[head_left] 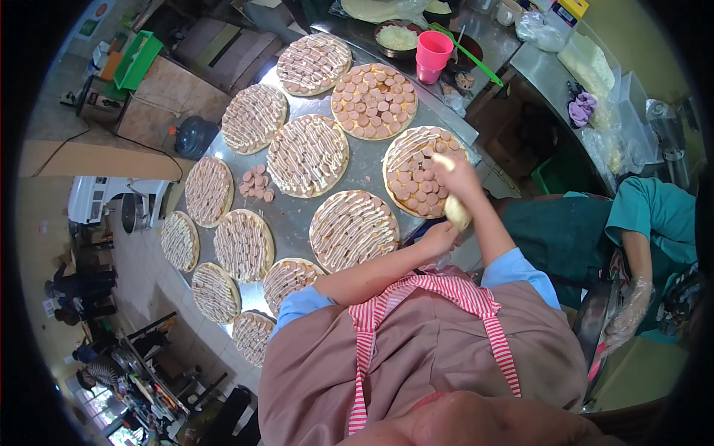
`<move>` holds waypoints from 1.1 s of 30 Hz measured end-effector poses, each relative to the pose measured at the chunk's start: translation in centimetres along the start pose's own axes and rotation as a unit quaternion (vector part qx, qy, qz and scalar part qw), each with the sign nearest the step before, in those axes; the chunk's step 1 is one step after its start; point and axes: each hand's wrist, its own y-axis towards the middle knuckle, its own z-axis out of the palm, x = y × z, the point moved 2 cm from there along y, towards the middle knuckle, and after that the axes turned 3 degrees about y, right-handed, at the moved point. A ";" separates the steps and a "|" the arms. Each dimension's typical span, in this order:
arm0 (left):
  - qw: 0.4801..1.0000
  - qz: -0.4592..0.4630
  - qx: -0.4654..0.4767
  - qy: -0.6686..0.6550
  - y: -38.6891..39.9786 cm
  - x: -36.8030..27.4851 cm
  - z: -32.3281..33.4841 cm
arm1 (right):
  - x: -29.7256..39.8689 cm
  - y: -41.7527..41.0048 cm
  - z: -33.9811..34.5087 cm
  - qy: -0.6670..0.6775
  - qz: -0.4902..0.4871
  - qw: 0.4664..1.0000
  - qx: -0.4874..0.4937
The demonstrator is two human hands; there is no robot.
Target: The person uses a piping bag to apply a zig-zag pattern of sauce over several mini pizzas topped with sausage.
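My right hand (pixel 458 179) grips a piping bag (pixel 457 213) of pale cream sauce above the right-hand pizza (pixel 415 187). Sausage slices cover that pizza, and white sauce lines cross its upper left part. Lower down, my left hand (pixel 442 240) is closed at the bag's bottom end, just off the pizza's near edge. Left of it lies a large pizza (pixel 354 231) striped with sauce. Farther back, another pizza (pixel 374 101) carries sausage slices without sauce lines. The bag's tip is hard to make out.
Several sauce-striped pizzas (pixel 308 156) cover the metal table (pixel 295 214), with a small pile of sausage slices (pixel 257 183) among them. Pink cups (pixel 434 56) and a bowl of shredded white food (pixel 396 39) stand behind. At right, a co-worker's gloved hand (pixel 630 318) is near my side.
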 end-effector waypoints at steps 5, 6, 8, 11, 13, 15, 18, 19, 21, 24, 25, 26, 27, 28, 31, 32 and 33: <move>0.999 0.009 0.003 0.051 0.6 -0.2 0.3 | -1.9 0.4 -0.6 0.098 0.018 0.990 -0.099; 0.992 -0.003 0.041 0.116 0.5 0.2 0.5 | -0.8 -0.5 0.7 0.050 0.027 0.998 -0.029; 0.996 -0.019 0.042 0.071 -0.3 1.2 1.4 | 0.0 -2.0 2.4 0.002 0.038 0.998 0.040; 0.997 -0.029 0.034 0.056 0.0 1.6 1.2 | -0.5 -2.0 2.3 0.044 0.015 0.997 0.054; 1.000 -0.008 -0.005 0.011 0.6 2.0 1.1 | -2.3 -0.3 -0.2 0.142 0.053 0.988 0.004; 1.000 0.008 -0.012 0.009 1.1 0.9 1.0 | -4.1 0.4 -1.3 0.239 0.094 0.965 -0.053; 1.000 0.018 -0.013 0.015 1.5 2.1 1.3 | -4.2 -0.1 -0.1 0.229 0.071 0.968 -0.069; 0.998 0.019 0.009 0.056 1.2 3.2 1.6 | -2.5 -1.6 1.7 0.148 -0.001 0.989 -0.030; 0.998 -0.016 0.021 0.060 0.3 3.1 2.7 | -1.7 -3.0 2.9 0.067 -0.068 0.995 0.000; 0.993 0.018 0.024 0.116 -0.3 2.2 2.0 | -1.9 -3.0 2.9 0.028 -0.149 0.988 0.003; 0.998 -0.030 0.022 0.042 0.0 2.2 1.9 | -2.7 -1.9 1.3 0.134 -0.043 0.990 -0.008; 0.998 -0.030 0.023 0.043 0.3 1.8 1.8 | -3.9 -0.9 -0.1 0.236 0.068 0.969 -0.021; 0.999 -0.019 0.008 0.026 0.5 0.9 1.8 | -5.7 0.0 -0.9 0.288 0.092 0.952 -0.034; 1.000 -0.008 -0.007 0.009 0.8 0.4 1.9 | -7.3 0.6 -1.2 0.339 0.115 0.932 -0.048; 0.999 -0.015 0.005 0.035 0.8 1.9 2.0 | -2.9 -2.0 -0.4 0.219 0.050 0.973 -0.053; 0.995 -0.028 0.032 0.086 0.5 2.4 2.1 | -1.7 -3.0 0.4 0.092 0.007 0.995 -0.040; 0.995 -0.027 0.036 0.089 0.2 2.4 2.5 | -1.8 -3.7 1.4 0.093 0.010 0.995 -0.045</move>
